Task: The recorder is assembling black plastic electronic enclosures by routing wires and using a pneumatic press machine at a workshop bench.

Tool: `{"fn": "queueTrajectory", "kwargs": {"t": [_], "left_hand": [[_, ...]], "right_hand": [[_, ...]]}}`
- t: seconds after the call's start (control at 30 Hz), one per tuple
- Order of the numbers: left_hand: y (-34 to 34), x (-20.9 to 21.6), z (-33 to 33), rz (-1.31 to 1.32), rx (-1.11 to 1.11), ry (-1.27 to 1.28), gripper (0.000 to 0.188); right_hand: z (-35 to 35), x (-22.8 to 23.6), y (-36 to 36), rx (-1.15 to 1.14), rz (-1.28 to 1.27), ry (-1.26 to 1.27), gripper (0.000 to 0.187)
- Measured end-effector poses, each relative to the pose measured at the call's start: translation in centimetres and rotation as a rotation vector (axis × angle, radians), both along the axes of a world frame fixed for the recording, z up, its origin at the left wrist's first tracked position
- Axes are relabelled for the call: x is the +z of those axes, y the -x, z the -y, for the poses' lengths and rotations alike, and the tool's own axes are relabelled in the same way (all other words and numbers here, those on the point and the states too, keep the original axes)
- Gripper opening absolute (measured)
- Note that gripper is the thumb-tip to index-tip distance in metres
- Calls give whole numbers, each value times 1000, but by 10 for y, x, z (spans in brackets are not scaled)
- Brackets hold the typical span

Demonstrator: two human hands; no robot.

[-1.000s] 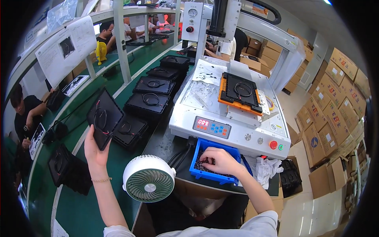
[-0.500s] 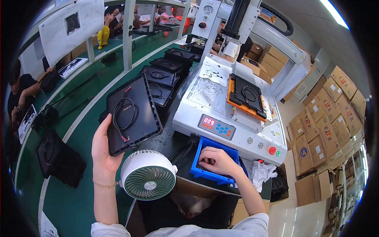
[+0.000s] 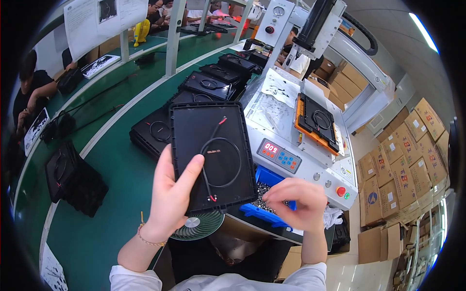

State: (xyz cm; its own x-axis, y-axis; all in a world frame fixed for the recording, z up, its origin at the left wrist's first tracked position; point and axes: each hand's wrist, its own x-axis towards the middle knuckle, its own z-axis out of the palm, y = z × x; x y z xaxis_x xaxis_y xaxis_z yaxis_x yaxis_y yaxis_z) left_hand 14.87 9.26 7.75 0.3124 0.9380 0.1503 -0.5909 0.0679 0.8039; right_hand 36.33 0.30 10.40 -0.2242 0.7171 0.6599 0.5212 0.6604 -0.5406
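One centre-frame panel (image 3: 222, 164), probably light, stiff: hold by edge, as left hand (image 3: 171, 196) clasps; right hand (image 3: 305, 201) half-curled, content unclear.

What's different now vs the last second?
Left hand brought the black cover rightward, turning its cabled inner face toward the camera; it now hides much of the fan. Right hand lifted out of the blue bin, fingertips together; can't tell if they hold anything. Same: cover in left hand, second cover on the orange fixture.
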Motion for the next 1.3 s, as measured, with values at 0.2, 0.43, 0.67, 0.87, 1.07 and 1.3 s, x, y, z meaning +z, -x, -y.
{"fn": "queueTrajectory", "kwargs": {"t": [0.2, 0.43, 0.67, 0.87, 1.07, 1.3], "left_hand": [[-7, -3, 8, -3, 2, -49, 29], [-9, -5, 9, 18, 49, -95, 30], [-3, -15, -2, 22, 162, -188, 26], [-14, -19, -3, 39, 126, -210, 33], [-3, -25, -7, 58, 131, -172, 32], [-6, -22, -9, 82, 99, -127, 31]], "right_hand": [[-6, 4, 40, -32, 310, -36, 21], [-8, 0, 38, -36, 318, -29, 20], [-15, -3, 56, -108, 345, -78, 26], [3, -2, 64, -257, 367, -127, 28], [-6, -8, 79, -229, 328, -95, 27], [-4, -8, 70, -273, 441, -140, 29]]}}
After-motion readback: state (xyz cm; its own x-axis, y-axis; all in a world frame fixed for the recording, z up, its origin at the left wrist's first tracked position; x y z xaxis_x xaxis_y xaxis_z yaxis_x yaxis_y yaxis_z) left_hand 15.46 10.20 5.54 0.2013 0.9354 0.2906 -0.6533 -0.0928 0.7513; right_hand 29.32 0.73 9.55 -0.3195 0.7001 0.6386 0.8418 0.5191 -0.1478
